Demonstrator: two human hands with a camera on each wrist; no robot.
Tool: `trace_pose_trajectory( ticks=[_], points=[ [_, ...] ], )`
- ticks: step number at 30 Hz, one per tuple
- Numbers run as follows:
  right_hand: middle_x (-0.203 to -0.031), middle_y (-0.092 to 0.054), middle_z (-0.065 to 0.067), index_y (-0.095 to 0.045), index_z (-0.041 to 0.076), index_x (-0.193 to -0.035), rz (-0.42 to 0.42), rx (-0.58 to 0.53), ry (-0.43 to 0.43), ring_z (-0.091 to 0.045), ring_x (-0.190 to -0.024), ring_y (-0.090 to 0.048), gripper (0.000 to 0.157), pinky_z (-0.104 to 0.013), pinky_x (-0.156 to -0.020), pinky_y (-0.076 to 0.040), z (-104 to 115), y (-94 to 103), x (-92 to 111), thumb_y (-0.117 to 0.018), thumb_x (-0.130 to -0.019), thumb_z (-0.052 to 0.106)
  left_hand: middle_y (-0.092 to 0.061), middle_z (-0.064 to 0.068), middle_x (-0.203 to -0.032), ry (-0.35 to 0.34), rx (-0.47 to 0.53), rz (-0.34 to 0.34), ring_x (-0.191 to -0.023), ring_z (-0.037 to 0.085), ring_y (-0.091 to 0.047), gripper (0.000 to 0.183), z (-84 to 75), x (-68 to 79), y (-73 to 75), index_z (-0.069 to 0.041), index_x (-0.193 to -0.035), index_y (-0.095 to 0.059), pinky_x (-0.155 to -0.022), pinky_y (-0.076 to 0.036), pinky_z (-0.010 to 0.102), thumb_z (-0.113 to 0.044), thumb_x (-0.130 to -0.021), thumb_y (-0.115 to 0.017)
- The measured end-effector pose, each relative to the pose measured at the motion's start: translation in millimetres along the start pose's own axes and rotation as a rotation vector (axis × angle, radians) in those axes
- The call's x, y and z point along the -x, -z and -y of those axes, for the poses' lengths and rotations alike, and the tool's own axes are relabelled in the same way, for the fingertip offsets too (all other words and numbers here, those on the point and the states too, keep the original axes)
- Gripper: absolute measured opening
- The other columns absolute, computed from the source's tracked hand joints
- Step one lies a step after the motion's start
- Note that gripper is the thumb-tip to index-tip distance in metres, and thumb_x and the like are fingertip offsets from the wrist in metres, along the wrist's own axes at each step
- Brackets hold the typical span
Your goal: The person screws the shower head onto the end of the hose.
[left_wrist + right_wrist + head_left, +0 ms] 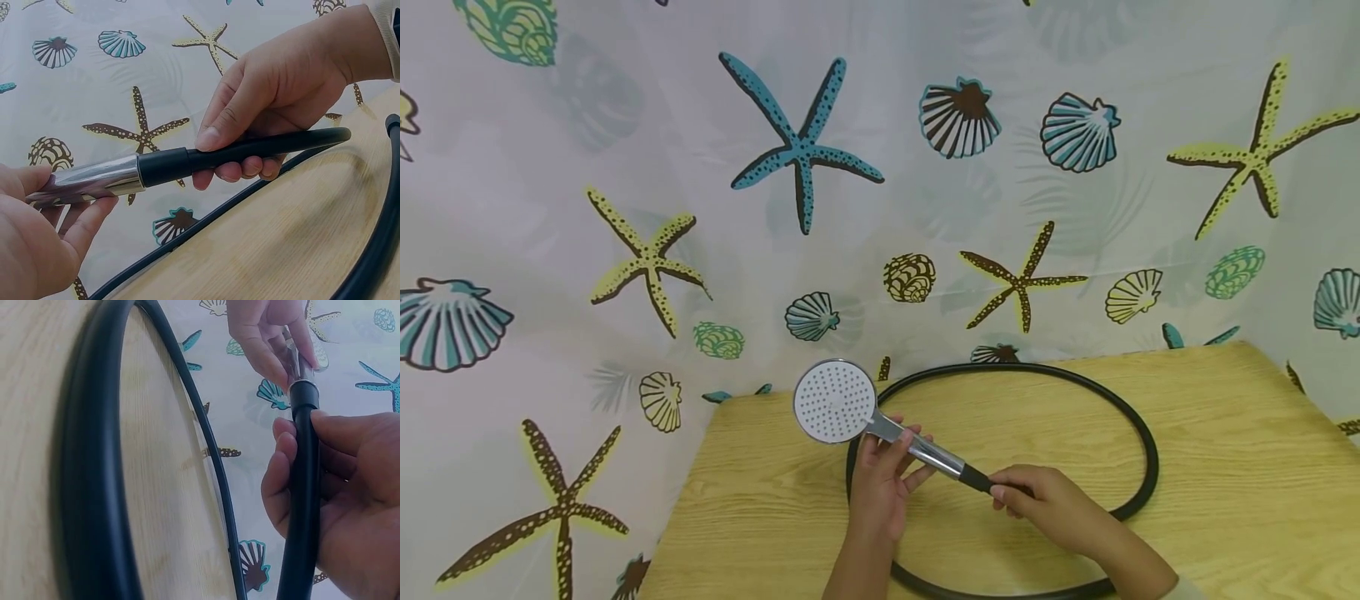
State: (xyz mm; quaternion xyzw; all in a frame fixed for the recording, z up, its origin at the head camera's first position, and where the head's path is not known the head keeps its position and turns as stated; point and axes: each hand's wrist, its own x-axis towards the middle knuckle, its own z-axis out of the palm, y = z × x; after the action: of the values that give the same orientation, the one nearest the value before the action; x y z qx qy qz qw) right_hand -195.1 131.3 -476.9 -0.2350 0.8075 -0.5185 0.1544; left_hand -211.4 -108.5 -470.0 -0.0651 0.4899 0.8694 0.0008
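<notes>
A chrome hand shower head [835, 402] with a round white nozzle face is held up over the table, its face toward the head camera. My left hand [883, 483] grips the chrome handle [936, 457], thumb on top and fingers beneath. At the handle's lower end a black connector [164, 167] meets the chrome, and the black shower hose [250, 149] runs on from it. My right hand [1048, 504] pinches the hose just behind that connector, thumb on one side and curled fingers on the other, as the right wrist view [350, 481] confirms.
The rest of the hose [1138, 425] lies in a wide loop on the wooden table [1225, 433]. Its other end [392, 120] shows at the right of the left wrist view. A white curtain [880, 208] printed with starfish and shells hangs behind and beside the table.
</notes>
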Motion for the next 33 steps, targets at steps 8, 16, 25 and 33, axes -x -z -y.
trace_pose_trajectory(
  ticks=[8, 16, 25, 33],
  points=[
    [-0.094, -0.066, -0.003, -0.069, 0.012, -0.111, -0.058, 0.073, -0.009, -0.008, -0.077, -0.057, 0.033, -0.024, -0.064, -0.054, 1.3, -1.7, -0.5, -0.053, -0.098, 0.038, -0.065, 0.003, -0.109, -0.003, 0.001, -0.05, -0.101, 0.023, -0.069, 0.035, 0.6, 1.6, -1.9, -0.015, -0.122, -0.053, -0.083, -0.061, 0.043, -0.017, -0.09, -0.068],
    [-0.095, -0.065, -0.001, -0.068, 0.012, -0.113, -0.104, 0.142, 0.019, -0.006, -0.076, -0.054, 0.035, -0.021, -0.061, -0.05, 1.8, -4.4, -0.8, -0.055, -0.097, 0.039, -0.064, 0.006, -0.109, -0.017, -0.003, -0.108, -0.099, 0.022, -0.07, 0.039, 1.2, 2.5, -5.3, -0.011, -0.121, -0.052, -0.083, -0.06, 0.045, -0.019, -0.088, -0.071],
    [-0.091, -0.065, 0.001, -0.069, 0.017, -0.112, -0.169, 0.237, 0.046, -0.003, -0.071, -0.05, 0.032, -0.019, -0.058, -0.047, 0.1, -10.0, -1.8, -0.055, -0.096, 0.042, -0.064, 0.007, -0.106, -0.053, 0.006, -0.183, -0.096, 0.023, -0.07, 0.031, 5.3, 4.5, -8.3, -0.01, -0.114, -0.052, -0.081, -0.061, 0.047, -0.015, -0.089, -0.069],
    [-0.09, -0.065, 0.005, -0.07, 0.018, -0.112, -0.231, 0.302, 0.035, -0.002, -0.067, -0.049, 0.032, -0.018, -0.056, -0.047, -0.9, -13.0, -2.1, -0.057, -0.095, 0.042, -0.063, 0.008, -0.107, -0.05, 0.023, -0.222, -0.095, 0.022, -0.07, 0.034, 7.7, 4.0, -10.5, -0.008, -0.118, -0.051, -0.081, -0.061, 0.047, -0.014, -0.09, -0.068]
  ],
)
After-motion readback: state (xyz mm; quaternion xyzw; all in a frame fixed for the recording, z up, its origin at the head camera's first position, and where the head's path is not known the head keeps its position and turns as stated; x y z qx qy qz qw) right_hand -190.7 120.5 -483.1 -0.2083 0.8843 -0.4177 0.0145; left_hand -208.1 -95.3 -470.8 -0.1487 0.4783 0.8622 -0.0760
